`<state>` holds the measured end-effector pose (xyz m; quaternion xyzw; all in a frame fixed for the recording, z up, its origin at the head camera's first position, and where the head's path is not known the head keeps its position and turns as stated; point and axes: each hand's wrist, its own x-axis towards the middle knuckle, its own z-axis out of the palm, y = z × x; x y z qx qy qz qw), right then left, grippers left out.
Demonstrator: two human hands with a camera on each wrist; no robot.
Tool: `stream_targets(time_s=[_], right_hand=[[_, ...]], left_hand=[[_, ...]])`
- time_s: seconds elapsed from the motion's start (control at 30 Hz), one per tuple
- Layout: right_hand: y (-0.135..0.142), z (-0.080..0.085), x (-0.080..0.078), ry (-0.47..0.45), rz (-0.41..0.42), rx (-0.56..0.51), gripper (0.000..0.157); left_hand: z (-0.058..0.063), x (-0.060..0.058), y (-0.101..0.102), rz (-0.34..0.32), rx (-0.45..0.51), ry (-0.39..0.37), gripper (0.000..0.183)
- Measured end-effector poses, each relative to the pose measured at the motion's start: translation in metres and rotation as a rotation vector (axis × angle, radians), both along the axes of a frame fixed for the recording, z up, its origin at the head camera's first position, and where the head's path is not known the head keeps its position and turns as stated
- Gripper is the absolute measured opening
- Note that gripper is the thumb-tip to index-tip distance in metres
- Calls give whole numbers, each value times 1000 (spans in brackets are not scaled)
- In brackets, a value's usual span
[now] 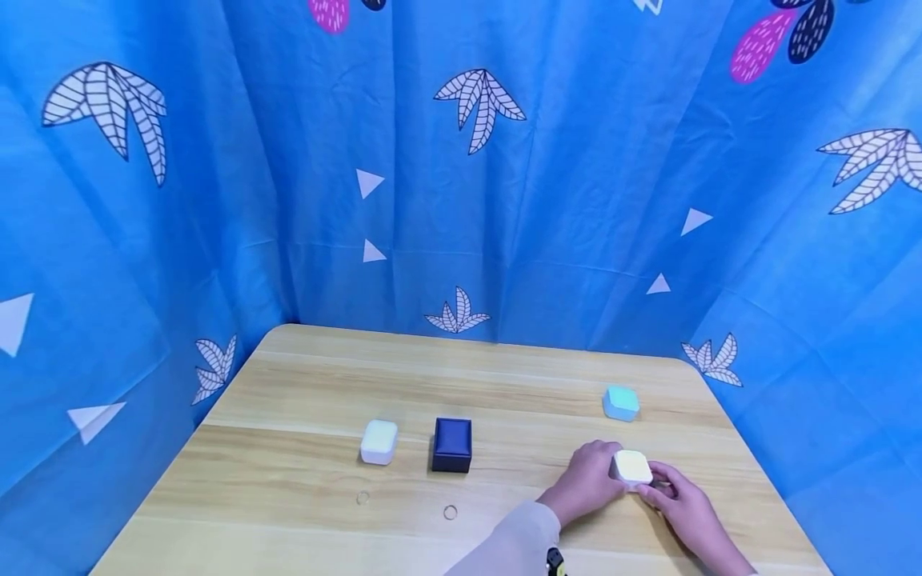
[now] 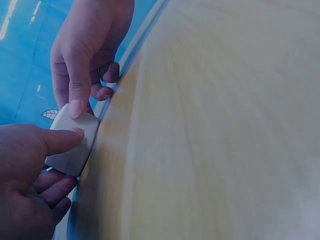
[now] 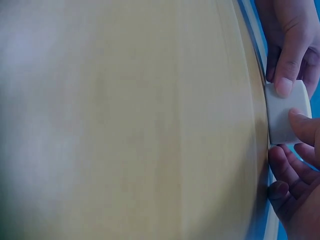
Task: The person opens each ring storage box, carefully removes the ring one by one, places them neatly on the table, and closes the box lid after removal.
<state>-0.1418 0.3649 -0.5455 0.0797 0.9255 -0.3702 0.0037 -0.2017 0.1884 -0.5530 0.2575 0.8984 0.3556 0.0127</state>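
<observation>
The left hand (image 1: 587,484) and right hand (image 1: 684,506) are pinching a white box (image 1: 632,467) at the right side of the table (image 1: 695,420). They seem to be steadying it; the next move is probably calling for gentle fingers.

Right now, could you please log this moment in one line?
left hand: holds white box | right hand: holds same box | turquoise box, dark blue box, second white box: on table

A small, plain white box (image 1: 632,465) with rounded corners, seemingly closed, is held flat face up between the left hand (image 1: 589,482), pinching one side, and the right hand (image 1: 683,506), pinching the side opposite.
</observation>
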Motion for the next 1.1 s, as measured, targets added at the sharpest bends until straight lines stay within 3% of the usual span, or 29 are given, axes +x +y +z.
stream_targets(time_s=[0.7,1.1], right_hand=[[-35,-2,-8,34,57,-49,48],[-54,-4,-14,101,95,-75,45]], left_hand=[[6,0,-42,33,-19,-28,51],[0,-3,-64,64,35,-54,55]])
